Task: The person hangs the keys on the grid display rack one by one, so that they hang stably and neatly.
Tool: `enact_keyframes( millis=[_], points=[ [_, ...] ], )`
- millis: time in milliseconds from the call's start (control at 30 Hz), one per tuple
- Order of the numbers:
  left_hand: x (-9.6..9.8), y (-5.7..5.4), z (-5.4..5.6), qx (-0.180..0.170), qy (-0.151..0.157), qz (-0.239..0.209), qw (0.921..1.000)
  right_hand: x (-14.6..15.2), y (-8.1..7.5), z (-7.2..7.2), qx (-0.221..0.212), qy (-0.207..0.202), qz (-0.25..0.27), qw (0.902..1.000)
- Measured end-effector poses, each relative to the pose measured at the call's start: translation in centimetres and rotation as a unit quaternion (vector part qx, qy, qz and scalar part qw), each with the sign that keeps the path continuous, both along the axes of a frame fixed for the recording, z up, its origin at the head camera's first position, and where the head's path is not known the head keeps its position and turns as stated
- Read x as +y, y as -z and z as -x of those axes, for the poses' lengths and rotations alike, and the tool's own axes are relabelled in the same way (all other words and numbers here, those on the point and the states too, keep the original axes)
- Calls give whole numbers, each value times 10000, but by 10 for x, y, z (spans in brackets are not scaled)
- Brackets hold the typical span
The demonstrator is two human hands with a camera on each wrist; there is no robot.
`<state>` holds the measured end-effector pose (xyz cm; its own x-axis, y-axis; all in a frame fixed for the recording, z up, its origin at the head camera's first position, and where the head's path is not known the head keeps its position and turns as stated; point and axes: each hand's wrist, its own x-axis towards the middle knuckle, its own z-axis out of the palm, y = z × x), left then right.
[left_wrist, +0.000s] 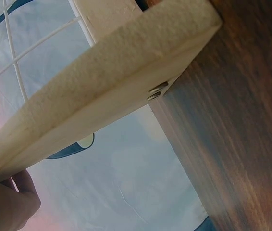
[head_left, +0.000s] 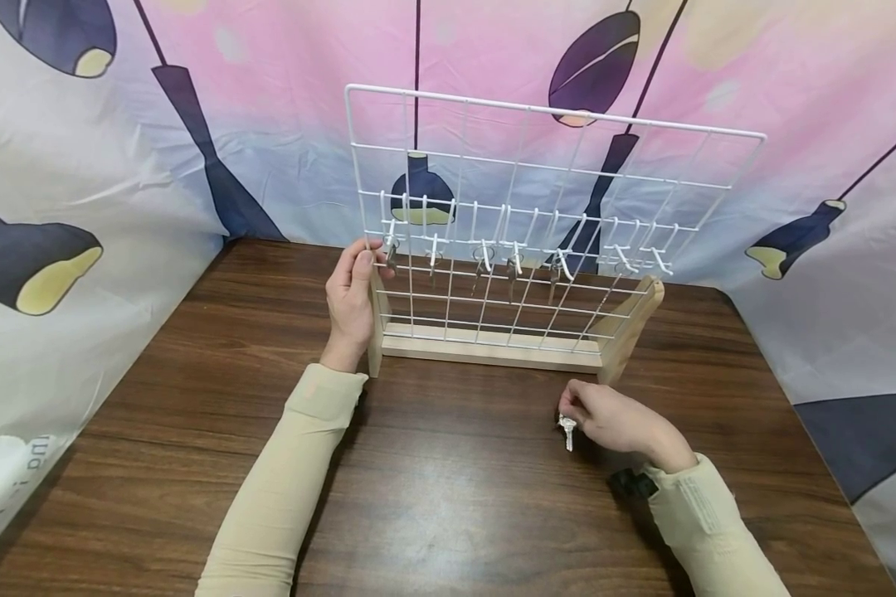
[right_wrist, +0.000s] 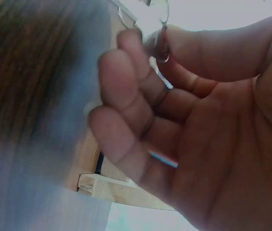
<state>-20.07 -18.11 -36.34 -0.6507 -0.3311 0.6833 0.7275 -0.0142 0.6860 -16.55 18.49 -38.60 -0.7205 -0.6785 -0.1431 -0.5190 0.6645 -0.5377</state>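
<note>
A white wire grid rack point(head_left: 526, 108) stands on a wooden base point(head_left: 493, 352). My left hand point(head_left: 351, 303) grips the upper part of its left wooden side support point(left_wrist: 88, 86), thumb in front and fingers behind. Several keys point(head_left: 555, 286) hang by rings from the white hooks point(head_left: 563, 264) along the grid's middle; the hook at the far right appears bare. Low over the table, in front of the rack's right foot, my right hand point(head_left: 616, 419) pinches a silver key point(head_left: 568, 435) by its ring end between thumb and forefinger. The key's blade points down.
The right wooden side support point(head_left: 630, 327) stands just beyond my right hand. Under everything lies a dark brown wood-grain table point(head_left: 433, 481). A patterned cloth point(head_left: 284, 108) hangs close behind the rack and along both sides. A black strap piece point(head_left: 632, 483) sits at my right wrist.
</note>
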Motion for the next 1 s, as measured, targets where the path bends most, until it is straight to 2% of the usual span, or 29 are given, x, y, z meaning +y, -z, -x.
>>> enact_keyframes(
  millis=[333, 500, 1000],
  points=[
    [0, -1, 0, -24, 16, -4, 10000, -1, 0, 2, 46, 3, 258, 9997],
    [0, -1, 0, -20, 5, 29, 10000, 0, 0, 2, -36, -88, 314, 9995],
    [1, 0, 0, 15, 9, -16, 10000, 1, 1, 3, -341, 41, 403, 9986]
  ],
)
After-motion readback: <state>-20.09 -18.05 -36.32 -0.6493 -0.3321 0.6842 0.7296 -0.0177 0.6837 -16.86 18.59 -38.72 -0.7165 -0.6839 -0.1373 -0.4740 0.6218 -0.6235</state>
